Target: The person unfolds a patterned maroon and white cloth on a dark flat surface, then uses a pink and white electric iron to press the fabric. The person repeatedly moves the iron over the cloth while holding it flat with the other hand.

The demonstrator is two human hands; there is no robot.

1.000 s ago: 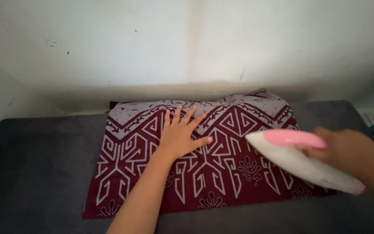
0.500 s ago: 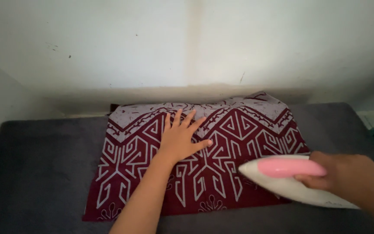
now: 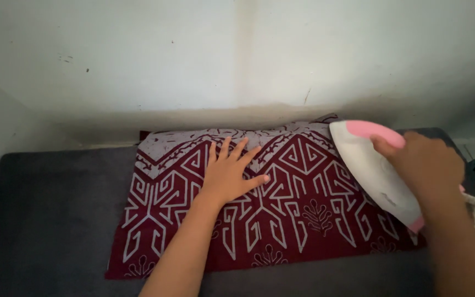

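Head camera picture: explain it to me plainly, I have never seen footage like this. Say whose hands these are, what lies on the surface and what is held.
The camera sits on a person's head and looks down, so both arms belong to the wearer. The left hand lies flat with fingers spread on a dark red cloth with white patterns. The cloth is spread on a grey padded surface against a pale wall. The right hand grips the pink handle of a white iron, which rests on the cloth's right far part.

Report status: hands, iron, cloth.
Left hand flat on cloth, fingers spread. Right hand grips iron at cloth's far right corner. Nothing in the way.
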